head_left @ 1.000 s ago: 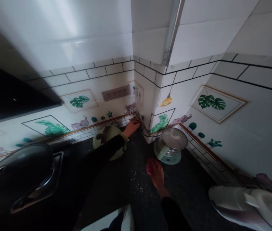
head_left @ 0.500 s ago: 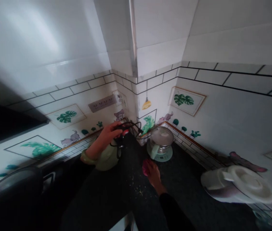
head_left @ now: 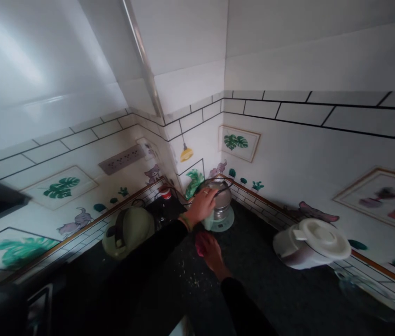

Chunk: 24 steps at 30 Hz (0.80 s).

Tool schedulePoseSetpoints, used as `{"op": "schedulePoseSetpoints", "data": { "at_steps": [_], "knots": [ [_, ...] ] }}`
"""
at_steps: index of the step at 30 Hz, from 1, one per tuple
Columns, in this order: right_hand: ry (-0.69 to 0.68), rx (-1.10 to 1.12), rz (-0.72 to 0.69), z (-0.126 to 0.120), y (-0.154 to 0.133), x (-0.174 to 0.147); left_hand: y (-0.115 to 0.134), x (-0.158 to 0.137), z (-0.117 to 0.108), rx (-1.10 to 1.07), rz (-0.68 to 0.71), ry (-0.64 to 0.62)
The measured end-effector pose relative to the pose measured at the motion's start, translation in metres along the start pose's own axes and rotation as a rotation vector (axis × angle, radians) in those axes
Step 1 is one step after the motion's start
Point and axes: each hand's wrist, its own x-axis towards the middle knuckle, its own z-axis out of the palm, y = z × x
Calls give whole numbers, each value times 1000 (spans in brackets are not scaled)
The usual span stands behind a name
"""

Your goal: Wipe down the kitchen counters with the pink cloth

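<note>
My left hand [head_left: 202, 206] is closed around a black power cord [head_left: 223, 189], which loops out over a small lidded pot. This pot [head_left: 222, 200] stands on a round pale green base [head_left: 225, 223] in the counter corner, partly covered by the hand. A dark pink cloth [head_left: 202, 242] is bunched under my right hand [head_left: 214, 254], whose fingers grip it on the dark counter, just in front of the base. Pale crumbs [head_left: 193, 280] lie scattered to the left of the cloth.
A pale green rounded appliance [head_left: 134, 228] stands at the left wall, with a small red and white container [head_left: 165, 193] behind it. To the right is a white lidded jug [head_left: 312, 242], with a clear glass item [head_left: 361, 289] nearer me. A socket strip [head_left: 122, 159] is on the wall.
My left hand has moved right with the cord, from beside the pale green appliance to over the pot. My right hand keeps the cloth near the base. The view has turned right.
</note>
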Motion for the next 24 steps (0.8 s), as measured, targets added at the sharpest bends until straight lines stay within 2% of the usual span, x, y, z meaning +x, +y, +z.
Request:
{"op": "schedulePoseSetpoints", "data": {
  "at_steps": [2,5,10,13,18,24],
  "knots": [
    [-13,5,17,0,-1,1,-5,4,23,50,-1,-39],
    [-29,13,25,-1,-2,3,-4,2,39,115,11,-73],
    [-20,26,26,-1,-2,3,4,-4,40,172,56,-169],
    [-22,26,29,-1,-2,3,7,-2,39,198,22,-190],
    [0,8,12,-2,-2,2,9,-7,46,212,-54,-190],
    [23,-65,-19,7,10,-5,14,-41,45,140,-131,-130]
  ]
}}
